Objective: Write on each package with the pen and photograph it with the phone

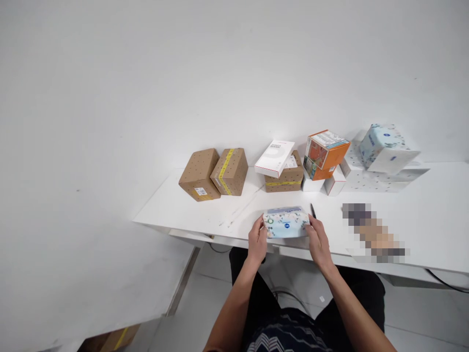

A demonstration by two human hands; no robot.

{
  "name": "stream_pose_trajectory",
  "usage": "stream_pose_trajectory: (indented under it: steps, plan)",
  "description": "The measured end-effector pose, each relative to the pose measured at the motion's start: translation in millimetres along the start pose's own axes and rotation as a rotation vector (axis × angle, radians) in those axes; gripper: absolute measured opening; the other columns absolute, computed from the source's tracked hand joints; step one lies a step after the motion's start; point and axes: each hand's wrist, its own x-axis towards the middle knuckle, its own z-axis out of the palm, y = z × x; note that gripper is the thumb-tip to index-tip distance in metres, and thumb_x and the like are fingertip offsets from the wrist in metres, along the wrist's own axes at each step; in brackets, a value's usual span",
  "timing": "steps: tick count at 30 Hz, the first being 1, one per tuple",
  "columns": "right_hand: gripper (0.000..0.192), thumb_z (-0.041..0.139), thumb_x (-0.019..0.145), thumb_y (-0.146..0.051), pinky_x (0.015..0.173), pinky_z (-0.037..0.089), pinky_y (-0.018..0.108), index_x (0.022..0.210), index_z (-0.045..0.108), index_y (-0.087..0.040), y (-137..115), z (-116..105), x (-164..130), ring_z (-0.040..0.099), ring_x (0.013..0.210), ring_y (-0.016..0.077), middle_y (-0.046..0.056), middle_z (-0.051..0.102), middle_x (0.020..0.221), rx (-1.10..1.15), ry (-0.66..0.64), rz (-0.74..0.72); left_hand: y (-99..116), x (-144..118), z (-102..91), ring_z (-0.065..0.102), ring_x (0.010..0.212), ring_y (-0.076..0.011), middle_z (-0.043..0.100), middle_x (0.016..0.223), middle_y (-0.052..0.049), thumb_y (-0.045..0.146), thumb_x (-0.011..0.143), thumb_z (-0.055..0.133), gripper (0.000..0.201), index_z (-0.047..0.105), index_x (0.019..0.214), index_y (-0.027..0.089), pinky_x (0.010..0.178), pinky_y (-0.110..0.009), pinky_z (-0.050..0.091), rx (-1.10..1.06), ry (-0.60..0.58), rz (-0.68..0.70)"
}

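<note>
A soft pack of tissues [287,225], pale blue with a floral print, is held between both hands at the front edge of the white table. My left hand [258,238] grips its left end, and my right hand [318,239] grips its right end, thumbs on the near face. Just beyond my right hand lies a black pen [313,210]. Behind the pack stands a brown carton [284,182] with yellow tape, and a white power bank box [275,157] rests tilted on top of it.
Two brown cartons [200,176] [230,172] stand at the left. Orange boxes [327,149] are stacked on white boxes [335,182] right of centre. Another floral tissue pack [388,149] sits on a white dotted package [361,178]. A pixelated item [373,232] lies on the white table [439,215].
</note>
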Motion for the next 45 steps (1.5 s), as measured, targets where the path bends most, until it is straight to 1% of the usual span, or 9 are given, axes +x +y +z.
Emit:
stream_pose_trajectory:
  steps: [4, 10, 18, 23, 30, 34, 37, 43, 45]
  plan:
    - [0.052, 0.048, 0.086, -0.051, 0.085, 0.049, 0.039, 0.125, 0.054, -0.018, -2, 0, -3, 0.057, 0.107, 0.0263, 0.014, 0.059, 0.123, 0.005, -0.021, 0.049, -13, -5, 9.7, 0.057, 0.116, -0.0212, 0.061, 0.126, -0.009, 0.027, 0.085, 0.049, 0.043, 0.053, 0.126, 0.019, 0.099, -0.035, 0.044, -0.096, 0.02, 0.12]
    - [0.056, 0.051, 0.084, -0.053, 0.058, 0.048, 0.03, 0.126, 0.049, -0.015, 4, -2, -15, 0.059, 0.097, 0.0263, 0.017, 0.06, 0.118, -0.083, -0.071, 0.056, -28, -19, 15.0, 0.057, 0.118, -0.0213, 0.059, 0.128, -0.01, 0.027, 0.087, 0.049, 0.037, 0.053, 0.124, 0.02, 0.1, -0.037, 0.045, -0.128, 0.045, 0.14]
    - [0.054, 0.044, 0.089, -0.05, 0.071, 0.054, 0.038, 0.132, 0.046, -0.016, 8, -6, -22, 0.059, 0.103, 0.0277, 0.018, 0.059, 0.123, -0.125, -0.117, 0.055, -32, -24, 15.7, 0.058, 0.115, -0.0215, 0.062, 0.124, -0.009, 0.022, 0.085, 0.048, 0.037, 0.055, 0.121, 0.019, 0.1, -0.038, 0.045, -0.093, 0.066, 0.103]
    - [0.05, 0.041, 0.092, -0.047, 0.082, 0.053, 0.043, 0.132, 0.047, -0.017, 13, -7, -22, 0.061, 0.104, 0.0268, 0.016, 0.061, 0.121, -0.15, -0.112, 0.02, -32, -23, 11.2, 0.063, 0.105, -0.0213, 0.069, 0.111, -0.007, 0.024, 0.084, 0.048, 0.035, 0.062, 0.116, 0.019, 0.094, -0.039, 0.05, -0.057, 0.046, -0.014]
    - [0.05, 0.037, 0.093, -0.044, 0.092, 0.049, 0.045, 0.133, 0.046, -0.016, 20, -10, -21, 0.06, 0.109, 0.0266, 0.016, 0.06, 0.125, -0.179, -0.13, -0.007, -34, -22, 9.8, 0.067, 0.094, -0.0203, 0.072, 0.098, -0.006, 0.027, 0.082, 0.054, 0.032, 0.067, 0.11, 0.02, 0.088, -0.036, 0.053, -0.054, 0.109, -0.067]
    - [0.048, 0.038, 0.093, -0.044, 0.091, 0.049, 0.044, 0.129, 0.051, -0.016, 20, -18, -17, 0.061, 0.108, 0.0265, 0.016, 0.061, 0.124, -0.203, -0.147, -0.03, -33, -16, 9.1, 0.065, 0.098, -0.0198, 0.07, 0.108, -0.008, 0.036, 0.085, 0.055, 0.035, 0.064, 0.113, 0.019, 0.087, -0.033, 0.052, -0.059, 0.164, -0.053]
    - [0.044, 0.039, 0.092, -0.043, 0.09, 0.05, 0.042, 0.123, 0.056, -0.017, 17, -25, -13, 0.061, 0.106, 0.0255, 0.015, 0.062, 0.122, -0.216, -0.118, -0.075, -30, -7, 7.7, 0.066, 0.089, -0.0181, 0.07, 0.103, -0.009, 0.042, 0.085, 0.054, 0.042, 0.06, 0.117, 0.017, 0.078, -0.029, 0.052, -0.035, 0.155, -0.073]
    - [0.038, 0.04, 0.091, -0.04, 0.072, 0.053, 0.035, 0.115, 0.06, -0.018, 23, -38, -2, 0.064, 0.083, 0.0206, 0.013, 0.063, 0.113, -0.273, -0.027, -0.095, -26, 7, 4.5, 0.056, 0.061, -0.0132, 0.065, 0.07, -0.002, 0.039, 0.081, 0.055, 0.025, 0.066, 0.08, 0.016, 0.057, -0.024, 0.043, 0.04, 0.091, -0.059]
    - [0.037, 0.042, 0.091, -0.04, 0.066, 0.052, 0.033, 0.113, 0.06, -0.017, 28, -39, 5, 0.062, 0.074, 0.0185, 0.013, 0.062, 0.111, -0.336, -0.012, -0.101, -26, 8, 3.5, 0.053, 0.057, -0.0119, 0.061, 0.064, 0.0, 0.037, 0.082, 0.054, 0.024, 0.065, 0.076, 0.017, 0.055, -0.023, 0.041, 0.043, 0.066, -0.057]
